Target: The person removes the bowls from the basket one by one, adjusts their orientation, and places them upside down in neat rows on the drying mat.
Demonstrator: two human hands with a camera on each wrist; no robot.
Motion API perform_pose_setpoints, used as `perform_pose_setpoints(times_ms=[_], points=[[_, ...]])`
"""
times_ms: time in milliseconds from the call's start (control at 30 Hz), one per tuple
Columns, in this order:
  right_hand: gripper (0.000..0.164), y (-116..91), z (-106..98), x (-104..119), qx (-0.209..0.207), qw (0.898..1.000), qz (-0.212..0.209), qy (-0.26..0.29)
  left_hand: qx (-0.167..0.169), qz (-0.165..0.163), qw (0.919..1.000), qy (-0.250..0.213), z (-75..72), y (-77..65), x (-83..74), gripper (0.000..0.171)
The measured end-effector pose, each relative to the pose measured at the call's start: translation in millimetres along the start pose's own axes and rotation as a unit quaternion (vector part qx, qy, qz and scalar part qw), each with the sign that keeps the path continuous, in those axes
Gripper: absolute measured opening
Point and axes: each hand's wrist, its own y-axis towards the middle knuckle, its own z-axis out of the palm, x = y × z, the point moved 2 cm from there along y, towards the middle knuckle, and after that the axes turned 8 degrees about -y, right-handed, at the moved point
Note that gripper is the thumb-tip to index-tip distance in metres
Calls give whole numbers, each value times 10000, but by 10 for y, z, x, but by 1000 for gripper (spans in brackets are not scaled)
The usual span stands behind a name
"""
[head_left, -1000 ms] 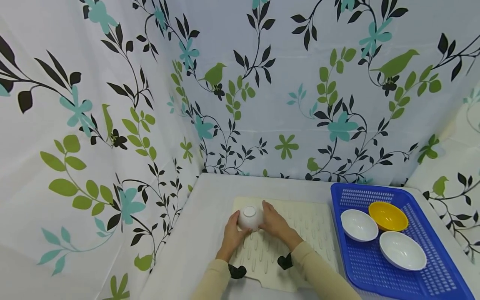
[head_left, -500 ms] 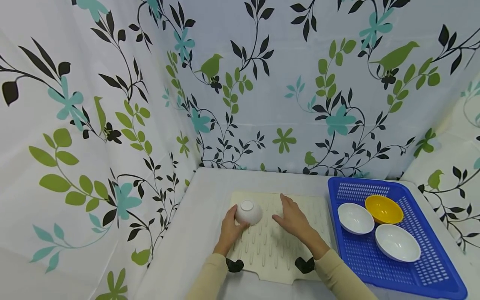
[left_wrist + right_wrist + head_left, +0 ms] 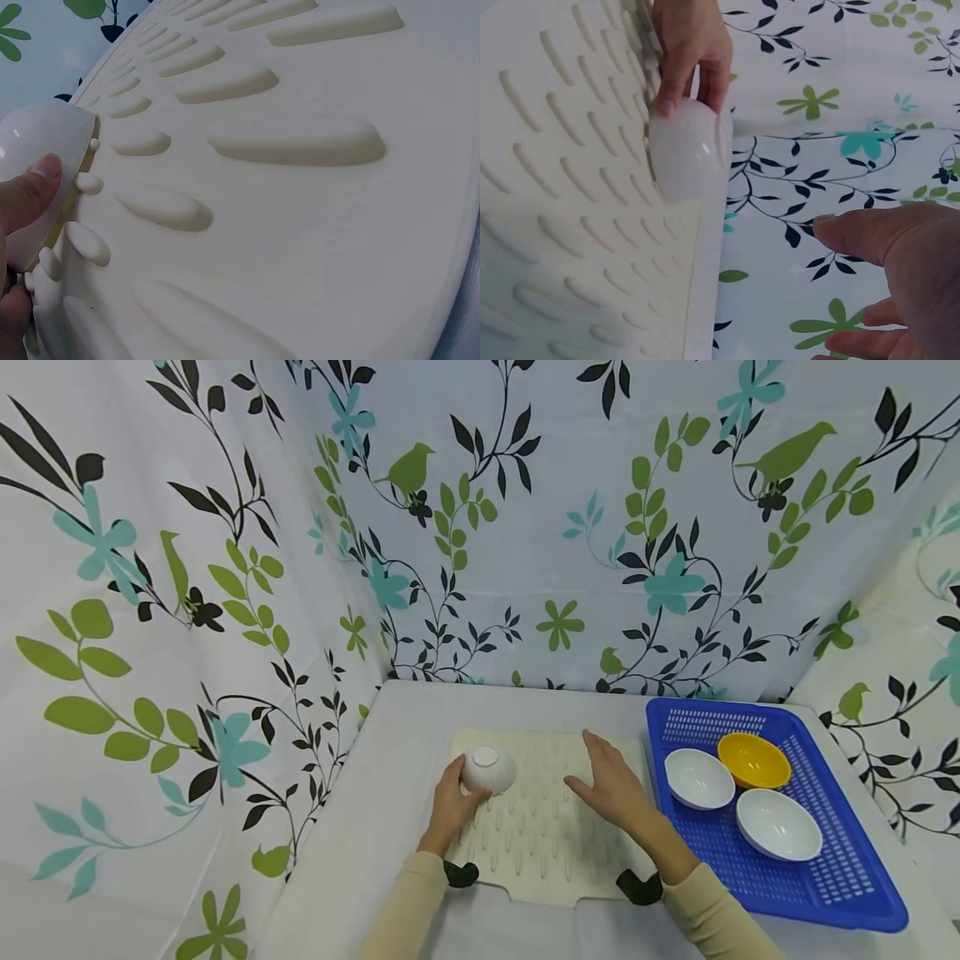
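An upside-down white bowl (image 3: 488,768) sits at the far left of the cream ridged draining board (image 3: 540,852). My left hand (image 3: 452,806) holds the bowl by its near-left side. In the left wrist view, the thumb (image 3: 46,169) lies on the bowl's outer wall, close to the ridges. My right hand (image 3: 617,783) hovers over the right part of the board, thumb apart from the fingers, nothing in it. From the right wrist view, the left hand's fingers (image 3: 716,82) and thumb straddle the bowl.
To the right stands a blue plastic basket (image 3: 847,906). Inside it are a yellow bowl (image 3: 754,760), a smaller white bowl (image 3: 700,778) and a larger white bowl (image 3: 779,824), all right side up. A patterned curtain (image 3: 450,635) hangs behind the white table (image 3: 360,827).
A second ago both hands held the bowl. My right hand has let go and moved right, away from it; the left hand stays on the bowl. The head view has shifted slightly.
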Motion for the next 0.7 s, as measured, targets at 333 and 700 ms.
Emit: perform_pose_setpoints(times_ms=[333, 700], points=[[83, -35, -317, -310, 132, 9994, 261, -173, 158, -291, 9994, 61, -9, 30, 14, 85], [88, -264, -660, -912, 227, 9966, 697, -375, 99, -239, 9995, 170, -7, 44, 16, 84]])
